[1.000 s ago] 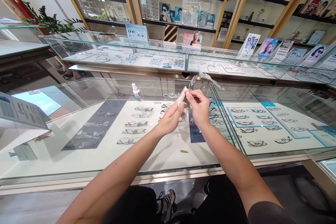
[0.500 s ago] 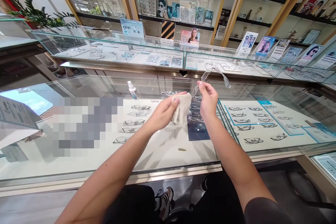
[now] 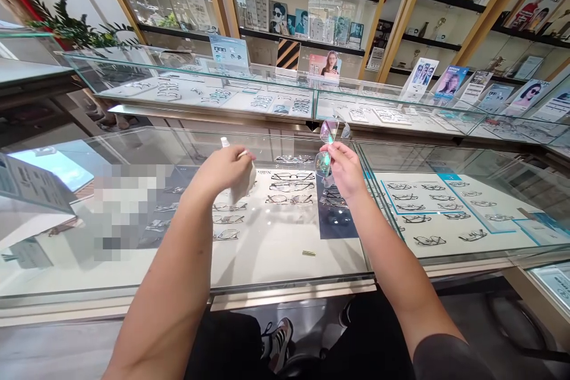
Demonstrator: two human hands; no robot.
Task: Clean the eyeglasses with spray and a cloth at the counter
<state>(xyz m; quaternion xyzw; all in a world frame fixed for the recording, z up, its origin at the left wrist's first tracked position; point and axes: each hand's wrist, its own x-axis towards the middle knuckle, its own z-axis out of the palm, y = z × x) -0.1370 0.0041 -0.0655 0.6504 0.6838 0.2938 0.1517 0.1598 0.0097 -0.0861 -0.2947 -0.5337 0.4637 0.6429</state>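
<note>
A pale cleaning cloth [image 3: 244, 185] hangs from my left hand [image 3: 222, 171], its fingers closed and mostly hidden behind the back of the hand. Just beyond that hand, the white cap of a spray bottle [image 3: 224, 142] shows; the rest of the bottle is covered, and I cannot tell whether the hand touches it. My right hand [image 3: 346, 169] pinches a pair of thin-rimmed eyeglasses [image 3: 323, 161] near the middle. The glasses are held up on end above the counter, one lens over the other, with green and purple glints on the lenses.
Beneath both hands is a glass display counter [image 3: 267, 270] with rows of eyeglasses [image 3: 291, 185] inside. A small gold-coloured bar [image 3: 309, 253] lies near its front. A second glass case [image 3: 196, 95] with frames and upright cards runs behind. A folded card [image 3: 40, 181] stands at left.
My left hand has moved left with the cloth, from beside the glasses to in front of the spray bottle. The glasses have turned in my right hand, so their lenses now face me.
</note>
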